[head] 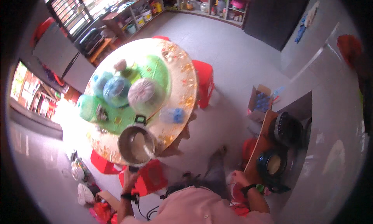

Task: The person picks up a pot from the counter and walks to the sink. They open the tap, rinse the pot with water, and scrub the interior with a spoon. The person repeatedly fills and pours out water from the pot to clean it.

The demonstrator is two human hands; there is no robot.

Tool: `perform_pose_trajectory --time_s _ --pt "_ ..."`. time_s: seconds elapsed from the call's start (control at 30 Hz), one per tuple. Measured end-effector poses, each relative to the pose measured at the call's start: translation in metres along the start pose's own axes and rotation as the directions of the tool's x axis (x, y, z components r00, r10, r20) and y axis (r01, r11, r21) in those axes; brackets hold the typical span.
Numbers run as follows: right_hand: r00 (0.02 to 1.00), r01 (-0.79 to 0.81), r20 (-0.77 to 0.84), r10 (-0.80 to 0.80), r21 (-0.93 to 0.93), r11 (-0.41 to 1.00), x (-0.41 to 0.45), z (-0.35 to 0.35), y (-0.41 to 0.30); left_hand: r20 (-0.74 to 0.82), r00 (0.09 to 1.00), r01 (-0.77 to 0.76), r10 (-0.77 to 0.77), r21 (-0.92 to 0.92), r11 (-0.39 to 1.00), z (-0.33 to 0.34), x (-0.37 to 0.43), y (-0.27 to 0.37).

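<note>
A metal pot (123, 143) with black side handles is at the near edge of the round table (186, 91). It holds something pale, and a white spoon or ladle (149, 151) leans in it over the rim. My left hand (130, 180) grips the pot's near handle. Low on the right, my right hand (240, 178) is beside the edge of a wooden side table (263, 129). Its fingers look bent, but blur hides whether anything is in them. On the side table sits a dark pot (260, 162) with pale contents.
Bag-covered mounds, including a pinkish one (142, 91) and a blue one (116, 88), crowd the round table. A clear plastic package (172, 115) lies near its right edge. Red stools (202, 78) stand around it. A cardboard box (256, 107) with blue-capped bottles is on the floor.
</note>
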State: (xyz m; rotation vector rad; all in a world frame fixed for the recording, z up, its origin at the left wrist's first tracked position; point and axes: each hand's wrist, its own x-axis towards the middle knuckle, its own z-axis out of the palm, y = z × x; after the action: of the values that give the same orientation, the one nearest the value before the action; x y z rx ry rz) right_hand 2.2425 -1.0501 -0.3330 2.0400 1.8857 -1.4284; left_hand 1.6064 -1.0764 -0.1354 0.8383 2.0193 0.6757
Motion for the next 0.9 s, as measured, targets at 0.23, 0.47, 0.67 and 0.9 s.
perform_pose_trajectory --time_s 0.23,0.47,0.67,0.9 --pt "0.988 0.096 0.135 -0.078 -0.137 0.986 0.128 -0.104 0.057 -0.212 0.976 -0.013 -0.055 -0.310 0.951 0.141 -0.036 0.120" --pt "0.983 0.181 -0.008 -0.182 -0.009 0.983 0.253 -0.314 -0.044 -0.162 0.986 -0.029 -0.032 -0.359 0.933 0.237 0.019 0.324" --pt "0.981 0.187 -0.058 -0.183 0.074 0.980 0.372 -0.418 -0.029 -0.009 0.997 0.068 -0.072 -0.227 0.971 0.307 0.123 0.436" --pt "0.988 0.003 -0.152 -0.013 -0.065 0.998 0.453 -0.508 0.034 0.151 0.986 0.100 -0.065 -0.238 0.966 0.390 0.285 0.571"
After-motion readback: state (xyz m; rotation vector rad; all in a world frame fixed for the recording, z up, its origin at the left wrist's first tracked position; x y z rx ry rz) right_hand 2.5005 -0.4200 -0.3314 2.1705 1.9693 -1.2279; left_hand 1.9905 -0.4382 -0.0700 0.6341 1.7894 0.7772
